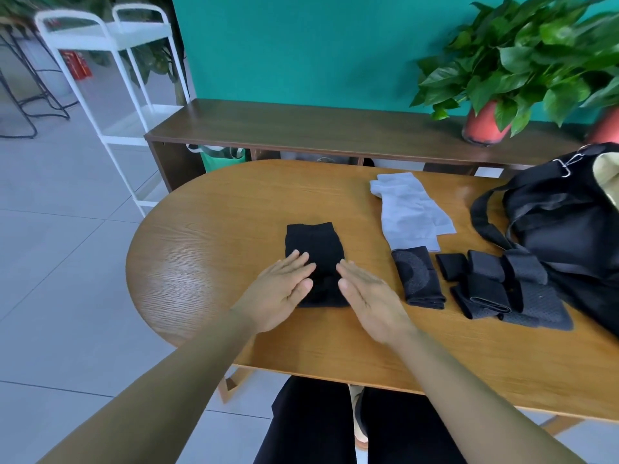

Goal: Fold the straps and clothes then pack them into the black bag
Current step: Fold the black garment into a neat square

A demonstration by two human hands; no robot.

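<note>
A folded black cloth (315, 249) lies in the middle of the oval wooden table (207, 229). My left hand (278, 293) lies flat on its near left part, fingers straight. My right hand (368, 296) is at its near right edge, fingers straight, palm turned inward. To the right lie a light grey garment (412, 212), a folded black-and-grey sleeve (418, 279) and a pile of several black straps (502, 289). The black bag (569, 229) sits at the table's right end, partly out of frame.
A dark wooden bench (301, 128) stands behind the table against a teal wall, with potted plants (509, 61) on its right end. A white metal rack (110, 72) stands on the tiled floor at the left. My legs show under the near table edge.
</note>
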